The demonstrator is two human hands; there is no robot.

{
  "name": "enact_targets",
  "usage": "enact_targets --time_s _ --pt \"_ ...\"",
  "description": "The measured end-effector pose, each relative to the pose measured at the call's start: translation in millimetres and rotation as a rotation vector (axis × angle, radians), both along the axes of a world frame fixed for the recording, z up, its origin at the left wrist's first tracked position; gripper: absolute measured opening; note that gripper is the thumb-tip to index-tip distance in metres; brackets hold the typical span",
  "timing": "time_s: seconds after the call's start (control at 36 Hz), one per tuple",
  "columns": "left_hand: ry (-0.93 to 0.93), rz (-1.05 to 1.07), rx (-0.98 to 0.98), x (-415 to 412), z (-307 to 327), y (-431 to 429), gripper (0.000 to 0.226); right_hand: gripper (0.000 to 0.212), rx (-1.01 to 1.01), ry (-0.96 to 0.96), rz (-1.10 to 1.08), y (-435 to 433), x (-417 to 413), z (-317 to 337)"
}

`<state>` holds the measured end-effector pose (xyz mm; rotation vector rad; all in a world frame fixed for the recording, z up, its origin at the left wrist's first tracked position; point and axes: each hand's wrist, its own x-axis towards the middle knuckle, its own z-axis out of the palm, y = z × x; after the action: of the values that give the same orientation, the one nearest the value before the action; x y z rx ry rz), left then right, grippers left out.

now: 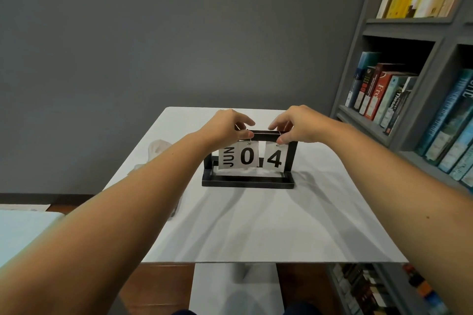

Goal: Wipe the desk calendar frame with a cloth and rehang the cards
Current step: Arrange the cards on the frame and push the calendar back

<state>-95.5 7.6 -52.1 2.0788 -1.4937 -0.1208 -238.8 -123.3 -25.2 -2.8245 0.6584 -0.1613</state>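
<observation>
A black desk calendar frame (290, 155) stands upright on the white table (256, 225). From its top bar hang a "JUN 0" card (239, 157) and a "4" card (275, 158) on thin metal rings. My left hand (226, 125) pinches the top bar at the ring above the "0" card. My right hand (299, 125) pinches the bar at the ring above the "4" card. A pale cloth (157, 149) lies crumpled on the table's left side, partly hidden behind my left forearm.
A grey bookshelf (409, 84) full of books stands along the right, close to the table's edge. A grey wall is behind the table. A light surface (23, 230) sits at the lower left over a wooden floor.
</observation>
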Motion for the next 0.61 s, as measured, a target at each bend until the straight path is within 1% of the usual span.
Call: enact_targets --time_s 0.22,0.39,0.61 --pt "-0.031 -0.004 -0.012 -3.3 -4.2 -4.0 0.032 0.034 0.004 -0.034 0.003 2.5 2.0 -2.5" --pt "-0.050 0.042 0.012 -0.5 0.0 -4.6 0.039 0.036 0.008 -0.032 0.023 4.9 0.9 -2.2" --pt "-0.081 0.036 0.000 -4.1 -0.2 -4.0 0.033 0.037 0.016 -0.035 0.016 6.4 0.7 -2.8"
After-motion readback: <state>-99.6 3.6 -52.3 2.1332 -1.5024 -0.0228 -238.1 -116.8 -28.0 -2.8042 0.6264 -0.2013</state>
